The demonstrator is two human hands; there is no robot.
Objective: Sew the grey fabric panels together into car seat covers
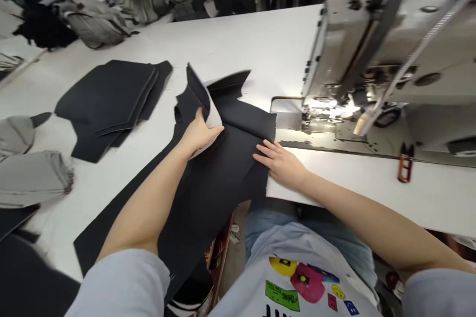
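A large piece of black fabric (pixel 226 173) lies on the white table and hangs over its front edge. My left hand (pixel 198 134) is closed round a raised, curled flap (pixel 212 115) of black fabric with a pale underside. My right hand (pixel 284 163) rests flat on the right edge of the black fabric, fingers stretched out and slightly apart. Just beyond those fingertips is the metal bed of a sewing machine (pixel 357 49), its needle area lit. The fabric's right edge lies close to the machine's plate.
Cut black panels (pixel 107 91) are stacked on the left of the table (pixel 260 34). Folded grey fabric (pixel 33 178) lies at the far left. Orange-handled thread snips (pixel 405 164) lie right of the machine's front edge. Heaps of grey and black material (pixel 100 17) stand behind.
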